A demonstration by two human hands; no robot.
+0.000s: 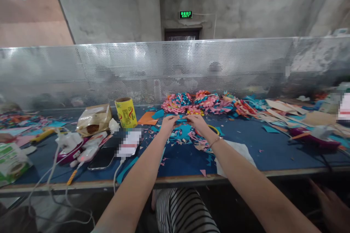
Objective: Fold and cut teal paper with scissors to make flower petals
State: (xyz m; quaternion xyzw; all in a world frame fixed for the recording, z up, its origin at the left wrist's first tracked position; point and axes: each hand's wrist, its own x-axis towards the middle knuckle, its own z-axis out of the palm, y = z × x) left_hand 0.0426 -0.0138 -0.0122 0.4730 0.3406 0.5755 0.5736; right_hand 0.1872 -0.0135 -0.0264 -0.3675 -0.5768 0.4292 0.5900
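Above the blue table [175, 162], my left hand [169, 123] and my right hand [197, 123] are close together with fingers pinched. Between them is a small blue piece of paper [181, 118], which both appear to grip. Blue and pink paper scraps [182, 133] lie just below my hands. A yellow loop [214, 130], partly hidden by my right wrist, rests among the scraps. Behind my hands sits a heap of pink, blue and orange folded-paper flowers [198, 102]. A white sheet [237, 154] lies under my right forearm.
A yellow cardboard tube [125, 113], a brown paper bag [94, 119], a phone [101, 158] and a white cable [118, 169] lie to the left. Paper strips [287, 111] and a purple tape dispenser [314, 137] are at right. A perforated metal screen [153, 69] spans the back.
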